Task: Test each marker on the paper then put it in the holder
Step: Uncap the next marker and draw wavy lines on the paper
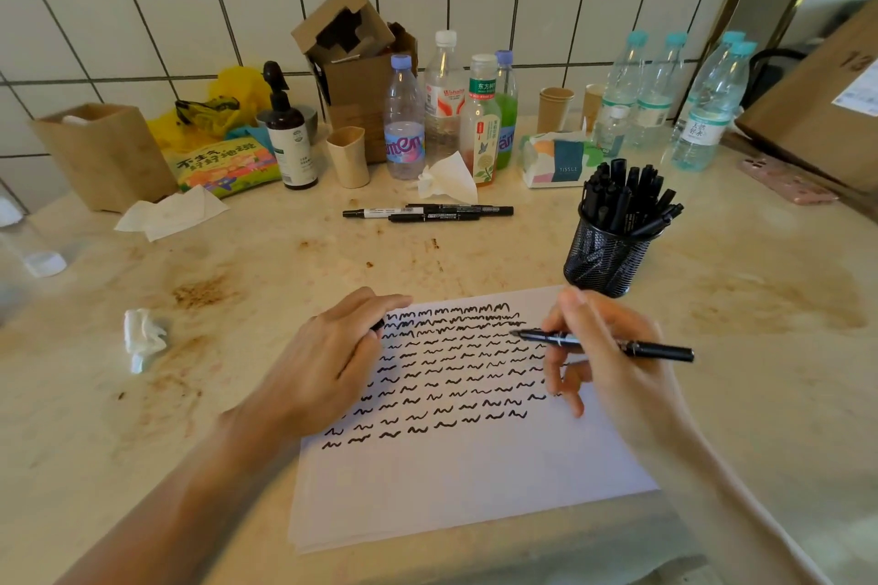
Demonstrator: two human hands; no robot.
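Your right hand [603, 347] pinches the marker [603, 343], tip at nine o'clock over the paper [475, 480]. Your left hand [328, 361] curls around a black cap [378, 324] (barely visible).

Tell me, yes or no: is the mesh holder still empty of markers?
No: the mesh holder is packed with black markers, while the right hand holds another marker over the paper.
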